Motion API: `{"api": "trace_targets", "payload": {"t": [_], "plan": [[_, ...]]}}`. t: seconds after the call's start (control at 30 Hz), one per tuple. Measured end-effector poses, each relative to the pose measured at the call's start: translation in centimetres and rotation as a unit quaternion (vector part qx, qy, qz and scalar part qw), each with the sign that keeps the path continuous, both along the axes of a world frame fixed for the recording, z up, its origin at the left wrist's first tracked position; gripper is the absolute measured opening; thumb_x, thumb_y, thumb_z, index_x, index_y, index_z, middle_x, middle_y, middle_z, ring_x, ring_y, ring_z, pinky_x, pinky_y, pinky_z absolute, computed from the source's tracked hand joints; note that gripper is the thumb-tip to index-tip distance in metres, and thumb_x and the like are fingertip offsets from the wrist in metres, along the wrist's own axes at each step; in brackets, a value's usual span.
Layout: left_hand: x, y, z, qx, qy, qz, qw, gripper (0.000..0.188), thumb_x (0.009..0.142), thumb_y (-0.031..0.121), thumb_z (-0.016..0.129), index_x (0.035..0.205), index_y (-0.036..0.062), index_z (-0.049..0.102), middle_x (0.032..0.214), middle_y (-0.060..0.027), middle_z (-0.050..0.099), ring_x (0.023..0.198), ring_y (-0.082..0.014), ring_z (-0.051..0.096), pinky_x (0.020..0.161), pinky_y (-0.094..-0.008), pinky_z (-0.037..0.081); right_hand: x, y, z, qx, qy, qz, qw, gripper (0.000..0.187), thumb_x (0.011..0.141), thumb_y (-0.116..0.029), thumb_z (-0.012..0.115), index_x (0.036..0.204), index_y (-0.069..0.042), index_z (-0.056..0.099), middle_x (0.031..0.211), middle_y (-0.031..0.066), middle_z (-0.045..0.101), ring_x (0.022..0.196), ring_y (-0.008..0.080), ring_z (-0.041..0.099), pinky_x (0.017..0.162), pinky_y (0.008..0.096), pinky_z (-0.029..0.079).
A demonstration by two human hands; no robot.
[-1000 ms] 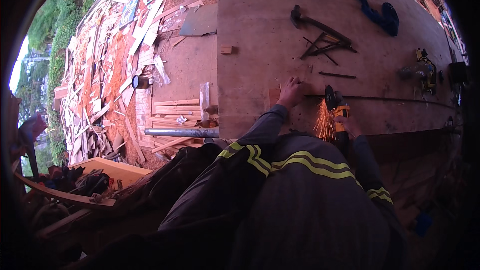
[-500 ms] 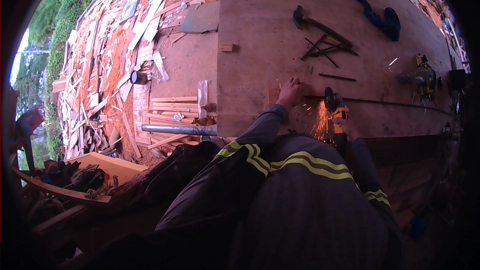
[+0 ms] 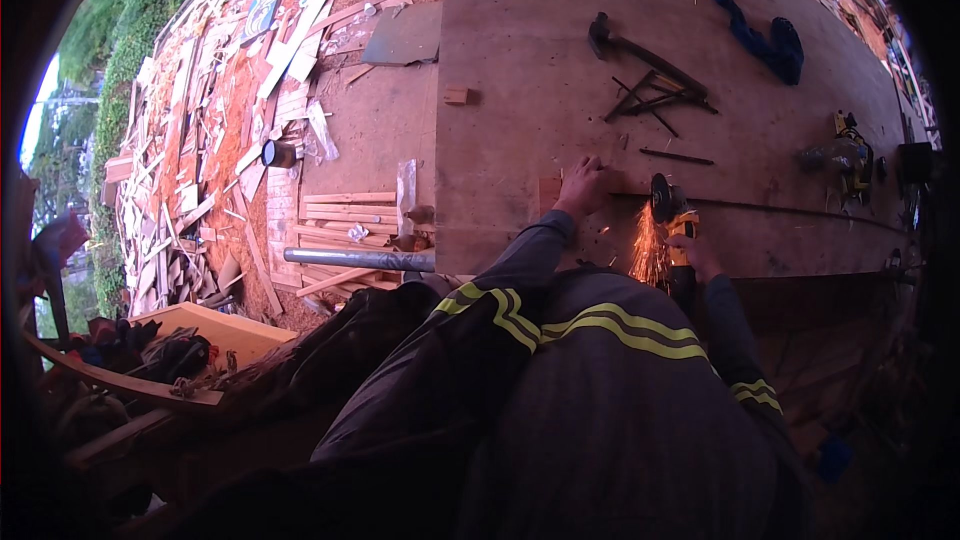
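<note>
Left hand (image 3: 585, 187) at left end of thin dark rod (image 3: 770, 206) on counter (image 3: 520, 30) (pinching or only pressing, cannot tell); sparks (image 3: 648, 252); disc (image 3: 661, 198) apparently against rod; right hand (image 3: 700, 250) wrapped round yellow grinder (image 3: 683, 228); rod extends right; step looks like cutting or grinding rod; next move likely calls for steady pressure, left hand clear of disc

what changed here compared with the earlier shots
Only the sparks visibly changed: their spray differs, and the bright streak above the table half a second ago is gone. Nothing was grasped or released. The left hand stays at the rod's end, the right hand on the grinder.
</note>
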State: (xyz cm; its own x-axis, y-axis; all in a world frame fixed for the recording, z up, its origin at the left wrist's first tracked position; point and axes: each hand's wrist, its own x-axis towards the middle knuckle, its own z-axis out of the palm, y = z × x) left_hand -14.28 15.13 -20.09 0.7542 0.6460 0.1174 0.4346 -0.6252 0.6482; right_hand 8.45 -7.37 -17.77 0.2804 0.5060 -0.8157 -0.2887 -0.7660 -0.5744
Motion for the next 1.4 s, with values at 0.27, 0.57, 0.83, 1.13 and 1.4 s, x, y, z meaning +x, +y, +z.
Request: {"api": "trace_targets", "payload": {"t": [0.27, 0.57, 0.83, 1.13, 1.4], "plan": [[-0.3, 0.4, -0.7, 0.010, 0.028, -0.007, 1.000, 0.048, 0.063, 0.022, 0.077, 0.109, 0.0159, 0.065, 0.105, -0.0106, 0.056, 0.104, -0.0331, 0.052, 0.091, -0.0428, 0.046, -1.4, 1.1, 3.0, 0.016, -0.045, 0.031, 0.998, 0.023, 0.078, -0.018, 0.071, 0.096, -0.003, 0.067, 0.083, 0.0054, 0.068, 0.069, 0.0151, 0.064, 0.062, 0.0320, 0.052], [0.0, 0.5, -1.1, 0.009, 0.012, -0.019, 1.000, 0.047, 0.062, 0.021, 0.077, 0.106, 0.0124, 0.064, 0.105, -0.0112, 0.055, 0.104, -0.0337, 0.052, 0.090, -0.0429, 0.046, -0.1, -0.1, 0.1, 0.009, -0.066, 0.045, 0.997, 0.026, 0.074, -0.017, 0.074, 0.096, -0.005, 0.066, 0.081, 0.0029, 0.066, 0.069, 0.0141, 0.063, 0.063, 0.0313, 0.051], [-0.3, 0.4, -0.5, 0.014, 0.013, -0.016, 1.000, 0.050, 0.061, 0.022, 0.078, 0.108, 0.0122, 0.063, 0.105, -0.0117, 0.055, 0.105, -0.0338, 0.052, 0.091, -0.0427, 0.046, -1.8, 0.7, 2.7, 0.027, -0.058, -0.009, 0.998, 0.029, 0.073, -0.018, 0.075, 0.095, -0.003, 0.065, 0.082, 0.0027, 0.065, 0.068, 0.0140, 0.061, 0.064, 0.0321, 0.051], [-0.2, 0.4, -0.6, 0.002, 0.035, -0.007, 0.999, 0.051, 0.063, 0.021, 0.077, 0.111, 0.0116, 0.062, 0.106, -0.0119, 0.055, 0.106, -0.0344, 0.052, 0.092, -0.0430, 0.046, -1.8, 0.9, 3.1, -0.003, 0.013, -0.014, 1.000, 0.020, 0.075, -0.016, 0.073, 0.090, -0.005, 0.067, 0.079, 0.0021, 0.064, 0.069, 0.0136, 0.061, 0.063, 0.0317, 0.049], [-0.2, 0.4, -0.6, -0.001, 0.027, -0.017, 0.999, 0.047, 0.063, 0.020, 0.077, 0.107, 0.0125, 0.064, 0.106, -0.0113, 0.056, 0.106, -0.0345, 0.052, 0.091, -0.0434, 0.046, -1.3, 0.3, 1.5, 0.029, -0.040, 0.003, 0.999, 0.019, 0.076, -0.014, 0.071, 0.091, -0.004, 0.067, 0.081, 0.0028, 0.066, 0.072, 0.0145, 0.063, 0.065, 0.0323, 0.051]]}}
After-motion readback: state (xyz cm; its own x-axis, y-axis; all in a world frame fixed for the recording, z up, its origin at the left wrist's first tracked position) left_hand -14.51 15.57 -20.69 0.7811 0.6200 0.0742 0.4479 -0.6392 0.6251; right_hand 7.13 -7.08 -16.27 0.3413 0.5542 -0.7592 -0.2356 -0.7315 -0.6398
